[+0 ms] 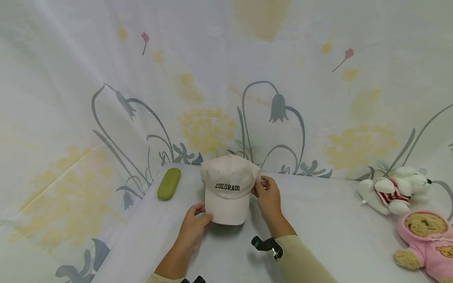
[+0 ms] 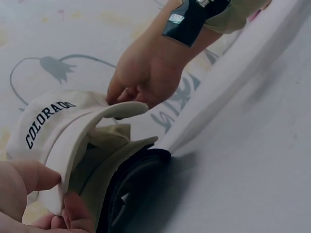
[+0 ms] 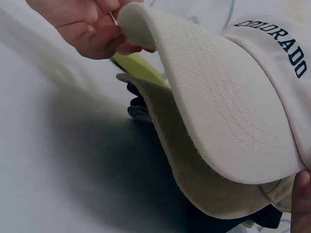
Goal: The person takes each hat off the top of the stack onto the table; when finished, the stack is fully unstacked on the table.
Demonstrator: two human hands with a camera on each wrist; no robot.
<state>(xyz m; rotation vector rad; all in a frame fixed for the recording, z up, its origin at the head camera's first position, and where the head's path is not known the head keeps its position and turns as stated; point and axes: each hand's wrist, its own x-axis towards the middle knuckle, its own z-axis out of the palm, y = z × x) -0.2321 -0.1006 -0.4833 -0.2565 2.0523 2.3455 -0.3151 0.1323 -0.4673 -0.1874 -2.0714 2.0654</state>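
Observation:
A cream baseball cap [image 1: 228,210] with dark COLORADO lettering faces me near the back of the white table. My left hand [image 1: 194,226] pinches the edge of its brim between thumb and fingers. On the other side, my right hand [image 1: 269,200] grips the cap's crown low down, near the brim's end. Underneath sits a khaki cap [image 3: 214,194], and below that a dark cap [image 2: 155,155]; both are hidden in the head view. In the wrist views a gap shows between the cream brim and the khaki one.
A green oblong case [image 1: 169,184] lies left of the caps. At the right are a white plush dog [image 1: 393,192] in red stripes and a plush bear [image 1: 439,251] in pink. A flower-printed curtain [image 1: 212,59] stands behind the table [image 1: 315,220].

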